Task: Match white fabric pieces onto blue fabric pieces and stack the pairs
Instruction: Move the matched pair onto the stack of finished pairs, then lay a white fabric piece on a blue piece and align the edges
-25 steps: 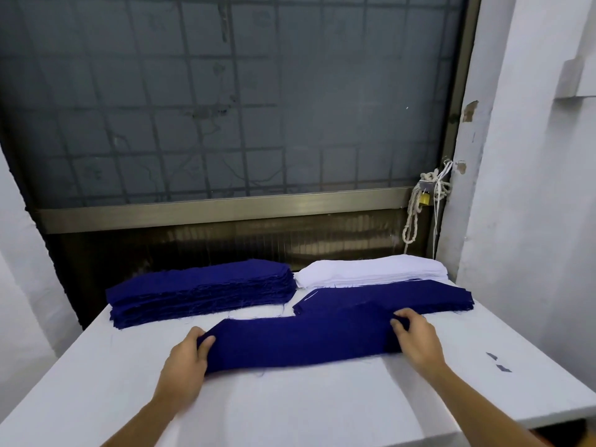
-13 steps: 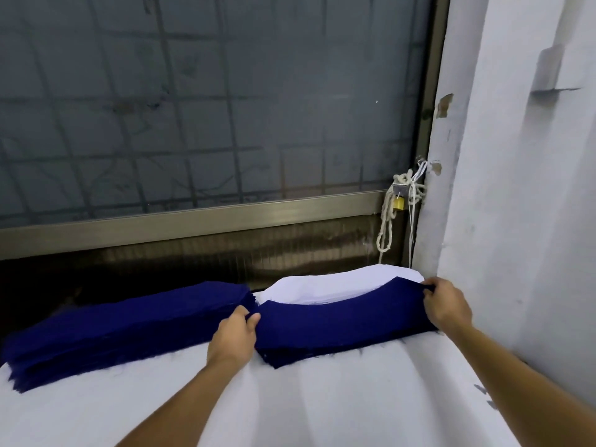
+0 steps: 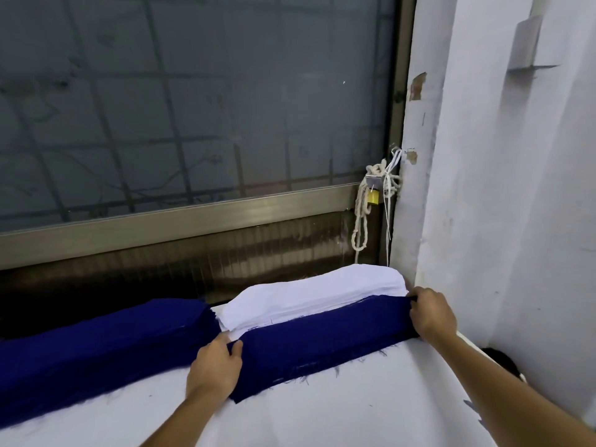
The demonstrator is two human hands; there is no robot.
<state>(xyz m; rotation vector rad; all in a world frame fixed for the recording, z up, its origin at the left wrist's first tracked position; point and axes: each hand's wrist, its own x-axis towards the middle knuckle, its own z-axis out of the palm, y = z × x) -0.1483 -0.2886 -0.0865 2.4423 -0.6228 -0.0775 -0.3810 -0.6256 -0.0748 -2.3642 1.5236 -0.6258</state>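
Left hand (image 3: pixel 214 369) pinches the left end of the blue fabric piece (image 3: pixel 322 341), thumb on top; right hand (image 3: pixel 432 314) grips the right end, fingers curled over the edge. Piece lies centre-right of frame on the white table (image 3: pixel 322 417), long axis running lower left to upper right, against the white fabric stack (image 3: pixel 317 296) behind it (white's near edge hidden). Second blue stack (image 3: pixel 96 346) at left, cut off by the frame edge. Layers under the held piece hard to count. Yellow padlock (image 3: pixel 373 197) hangs by a rope (image 3: pixel 360 227), too small to read.

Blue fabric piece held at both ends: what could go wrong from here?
The blue fabric piece, pinched by the left hand and right hand, runs along the white stack; shifting it may drag white sheets askew. Its left end sits near the other blue stack, so it might get mixed in.
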